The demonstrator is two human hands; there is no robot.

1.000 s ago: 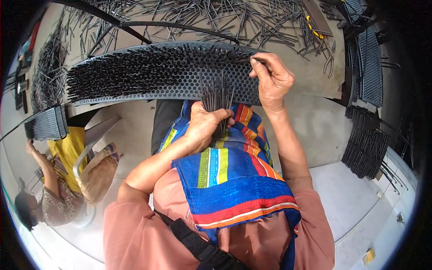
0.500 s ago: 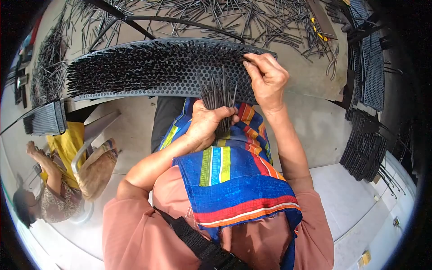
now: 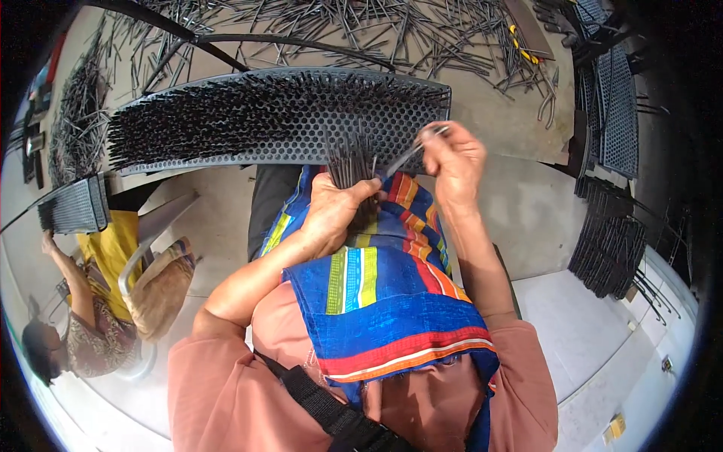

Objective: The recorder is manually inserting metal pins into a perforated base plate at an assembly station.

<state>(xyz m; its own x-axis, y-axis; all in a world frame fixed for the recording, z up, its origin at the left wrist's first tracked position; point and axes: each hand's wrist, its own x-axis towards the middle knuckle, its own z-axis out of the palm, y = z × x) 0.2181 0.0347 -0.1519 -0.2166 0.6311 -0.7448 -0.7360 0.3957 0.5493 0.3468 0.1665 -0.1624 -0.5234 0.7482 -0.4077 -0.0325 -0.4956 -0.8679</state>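
Observation:
A bundle of thin dark rods (image 3: 349, 169) stands up out of my left hand (image 3: 331, 207), whose fingers are wrapped round it above my lap. To its right, my right hand (image 3: 456, 162) pinches a single thin rod (image 3: 403, 161), smeared by motion and slanting down toward the bundle. Just beyond both hands lies a long grey perforated tray (image 3: 407, 120), slightly curved in this view. Short dark rods (image 3: 226, 113) stand packed in its holes over the left and middle; toward its right end many holes are bare.
Loose rods (image 3: 422, 38) lie scattered over the table (image 3: 489, 120) behind the tray, crossed by a black metal bar (image 3: 301, 44). Pliers (image 3: 549, 105) lie at the right. Hanging dark rods (image 3: 606, 241) are at far right. At left another person (image 3: 90, 324) sits by a smaller perforated tray (image 3: 79, 207).
My right hand has come away from the tray's right end and drawn nearer to me, a rod now showing in its fingers. The left hand still grips the bundle.

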